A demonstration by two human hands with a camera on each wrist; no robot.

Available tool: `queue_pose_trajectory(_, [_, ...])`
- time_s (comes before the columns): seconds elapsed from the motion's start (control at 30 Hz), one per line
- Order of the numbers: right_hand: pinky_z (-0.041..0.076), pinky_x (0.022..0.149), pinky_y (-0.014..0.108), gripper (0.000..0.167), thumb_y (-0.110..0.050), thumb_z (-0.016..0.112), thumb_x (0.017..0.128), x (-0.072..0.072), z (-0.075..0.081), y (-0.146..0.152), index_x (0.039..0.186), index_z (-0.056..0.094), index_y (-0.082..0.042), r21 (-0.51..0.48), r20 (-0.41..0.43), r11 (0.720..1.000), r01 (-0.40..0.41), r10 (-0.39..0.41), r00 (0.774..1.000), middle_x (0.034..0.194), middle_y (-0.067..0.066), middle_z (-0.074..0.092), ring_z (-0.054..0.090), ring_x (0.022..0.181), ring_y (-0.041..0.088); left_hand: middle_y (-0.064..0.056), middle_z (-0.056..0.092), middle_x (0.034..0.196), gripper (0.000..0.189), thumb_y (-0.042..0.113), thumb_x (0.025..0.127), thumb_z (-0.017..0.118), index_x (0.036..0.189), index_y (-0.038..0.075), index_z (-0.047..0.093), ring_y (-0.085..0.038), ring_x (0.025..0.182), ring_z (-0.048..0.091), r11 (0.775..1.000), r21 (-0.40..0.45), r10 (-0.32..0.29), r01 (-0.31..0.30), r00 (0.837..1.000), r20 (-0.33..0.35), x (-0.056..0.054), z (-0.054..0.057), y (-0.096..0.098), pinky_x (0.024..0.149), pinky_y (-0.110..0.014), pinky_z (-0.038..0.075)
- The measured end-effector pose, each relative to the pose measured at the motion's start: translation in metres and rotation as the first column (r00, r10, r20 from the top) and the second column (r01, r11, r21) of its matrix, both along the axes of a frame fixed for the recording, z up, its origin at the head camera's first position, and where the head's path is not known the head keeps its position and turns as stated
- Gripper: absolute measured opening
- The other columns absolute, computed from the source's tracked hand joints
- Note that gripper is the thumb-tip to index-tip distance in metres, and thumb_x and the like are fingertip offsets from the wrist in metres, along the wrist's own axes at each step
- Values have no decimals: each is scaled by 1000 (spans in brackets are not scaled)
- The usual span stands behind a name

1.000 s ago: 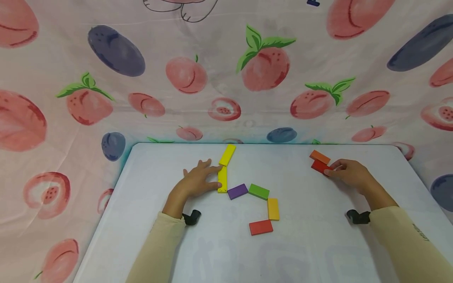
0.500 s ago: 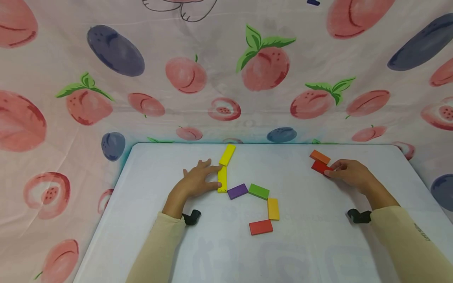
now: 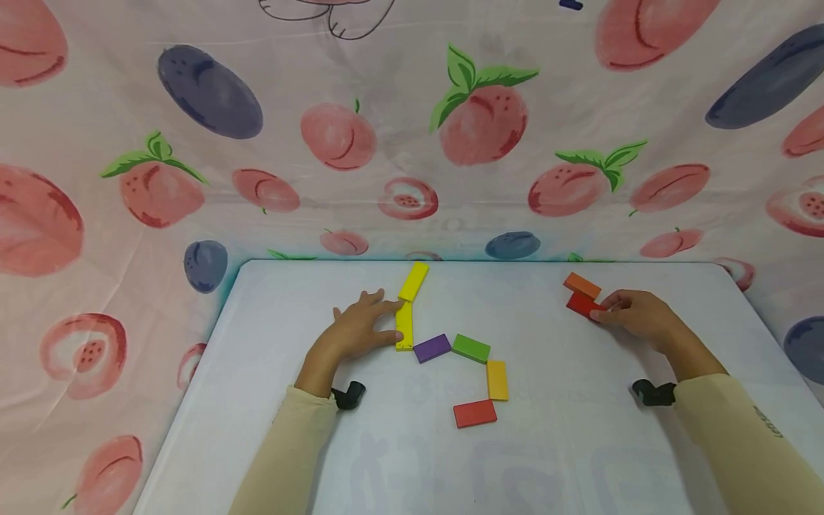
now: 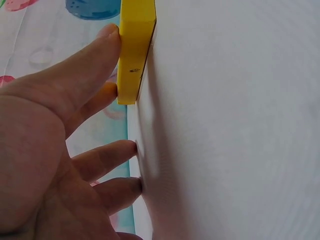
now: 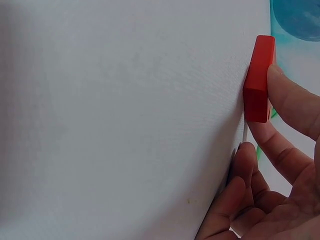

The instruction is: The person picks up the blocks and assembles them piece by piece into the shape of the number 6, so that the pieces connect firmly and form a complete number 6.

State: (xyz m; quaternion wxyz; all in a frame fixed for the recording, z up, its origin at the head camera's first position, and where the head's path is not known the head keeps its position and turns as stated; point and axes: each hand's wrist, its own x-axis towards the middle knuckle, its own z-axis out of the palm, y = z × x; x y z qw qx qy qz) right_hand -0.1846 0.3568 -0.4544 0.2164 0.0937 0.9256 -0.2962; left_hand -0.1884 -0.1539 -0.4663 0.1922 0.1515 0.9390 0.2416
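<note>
My left hand [image 3: 360,327] spreads its fingers beside a yellow block [image 3: 404,327]. The thumb and index fingertips touch that block, set apart along it; in the left wrist view the yellow block [image 4: 136,45] shows small dark marks. My right hand [image 3: 640,318] pinches the right end of a red block [image 3: 582,305] between thumb and index finger. Its other fingers curl below in the right wrist view, where the red block [image 5: 260,80] lies low over the table. Just behind it, an orange block [image 3: 582,285] lies at its far side.
A second yellow block [image 3: 413,282] meets the first at its far end. From the near end curves a row of purple [image 3: 432,349], green [image 3: 471,348], amber-yellow [image 3: 497,380] and red [image 3: 475,414] blocks. A fruit-patterned cloth [image 3: 386,143] rises behind the white table [image 3: 547,465].
The red block under the right hand has shifted very slightly to the right with the fingers. The left hand and the other blocks stay where they were.
</note>
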Motion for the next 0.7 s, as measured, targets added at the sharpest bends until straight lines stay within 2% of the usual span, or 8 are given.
queue_pose_trajectory(0.7, [50, 82, 50, 61, -49, 71, 92, 1, -1, -1, 127, 55, -2, 10, -10, 1000, 12, -12, 1000, 123, 28, 46, 40, 114, 46, -9, 29, 169, 64, 46, 94, 71, 153, 34, 48, -41, 158, 15, 1000, -6, 6, -6, 1000, -6, -1, -1, 0, 111, -84, 3])
